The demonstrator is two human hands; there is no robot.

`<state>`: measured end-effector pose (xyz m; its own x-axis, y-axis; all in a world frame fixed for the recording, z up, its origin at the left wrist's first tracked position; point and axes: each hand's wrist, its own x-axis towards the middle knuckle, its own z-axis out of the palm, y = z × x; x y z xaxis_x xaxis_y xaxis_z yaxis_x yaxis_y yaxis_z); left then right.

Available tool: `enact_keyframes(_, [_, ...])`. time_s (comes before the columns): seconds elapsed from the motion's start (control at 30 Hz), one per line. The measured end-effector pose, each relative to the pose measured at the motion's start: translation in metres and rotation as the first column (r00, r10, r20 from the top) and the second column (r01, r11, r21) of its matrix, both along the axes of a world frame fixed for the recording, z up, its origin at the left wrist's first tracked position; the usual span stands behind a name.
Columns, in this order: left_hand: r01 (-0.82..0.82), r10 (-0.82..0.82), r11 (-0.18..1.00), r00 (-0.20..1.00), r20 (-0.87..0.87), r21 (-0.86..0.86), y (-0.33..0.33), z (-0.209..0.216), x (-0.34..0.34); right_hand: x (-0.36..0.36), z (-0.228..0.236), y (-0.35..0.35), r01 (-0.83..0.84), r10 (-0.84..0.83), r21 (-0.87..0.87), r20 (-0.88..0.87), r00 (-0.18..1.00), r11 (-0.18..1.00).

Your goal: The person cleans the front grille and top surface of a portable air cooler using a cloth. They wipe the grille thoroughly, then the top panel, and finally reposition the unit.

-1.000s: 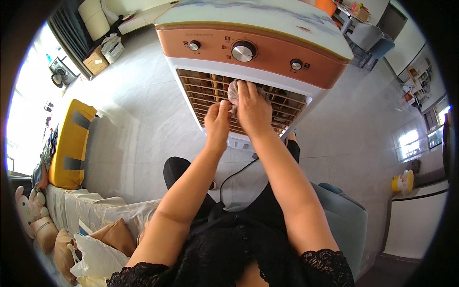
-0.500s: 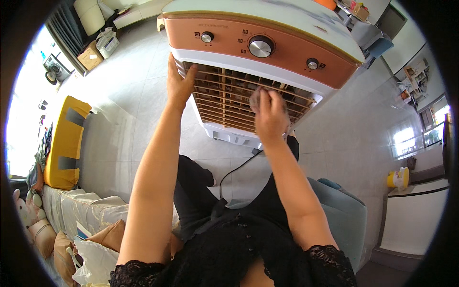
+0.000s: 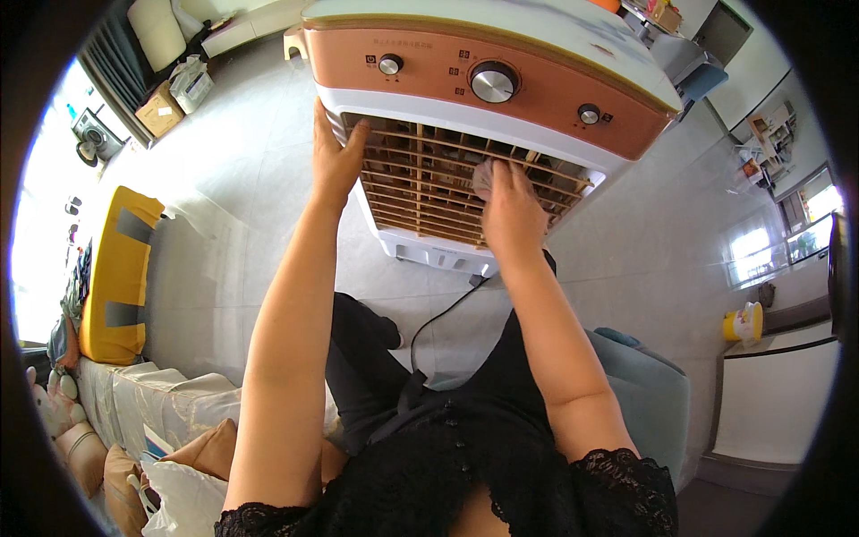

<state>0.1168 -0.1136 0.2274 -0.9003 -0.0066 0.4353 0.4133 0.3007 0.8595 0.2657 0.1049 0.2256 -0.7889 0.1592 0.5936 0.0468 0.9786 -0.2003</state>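
Note:
In front of me stands a white air cooler [image 3: 407, 106] with a copper-coloured panel, three knobs and a gold-brown slatted grille [image 3: 407, 192]. My left hand [image 3: 338, 163] grips the casing's left side, its thumb on the front near the grille's upper corner and its other fingers along the side. A crumpled greyish-pink cloth [image 3: 483, 179] is pinched in my right hand [image 3: 516, 213], which presses it against the slats in the grille's right half. My right fingertips are partly hidden between cloth and grille.
A black cord [image 3: 438, 315] runs along the floor between my legs. At left are a yellow case [image 3: 116, 277] and a covered sofa [image 3: 192, 394] with cushions. A blue-green seat [image 3: 640, 385] is by my right side. A yellow bucket [image 3: 743, 324] stands farther right.
My right hand, blurred before, has shifted slightly to the right with the cloth along the slats. The left hand keeps its hold on the casing.

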Motion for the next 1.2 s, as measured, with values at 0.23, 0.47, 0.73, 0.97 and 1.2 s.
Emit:
enact_keyframes(0.23, [-0.050,0.049,0.998,0.999,0.014,0.026,0.005,-0.002,-0.005,-0.031,0.034,-0.042,0.130,-0.073,-0.095,0.455,0.888,0.987])
enact_keyframes(0.47, [-0.047,0.046,0.998,0.998,-0.042,-0.033,0.005,-0.001,-0.008,0.009,-0.009,-0.003,-0.164,0.137,-0.243,-0.123,0.983,0.956])
enact_keyframes(0.73, [-0.059,0.059,0.997,0.998,-0.008,-0.044,0.007,0.000,-0.004,-0.023,0.005,-0.051,0.118,-0.062,-0.315,0.181,0.981,0.942])
enact_keyframes(0.97, [-0.080,0.080,0.996,0.997,-0.006,-0.037,0.004,0.000,-0.003,-0.002,0.009,-0.012,-0.182,0.181,-0.359,-0.037,0.983,0.915])
enact_keyframes(1.2, [-0.057,0.057,0.998,0.998,-0.017,-0.031,0.008,0.000,-0.006,-0.034,-0.030,-0.053,-0.221,0.223,0.030,-0.155,0.962,0.975])
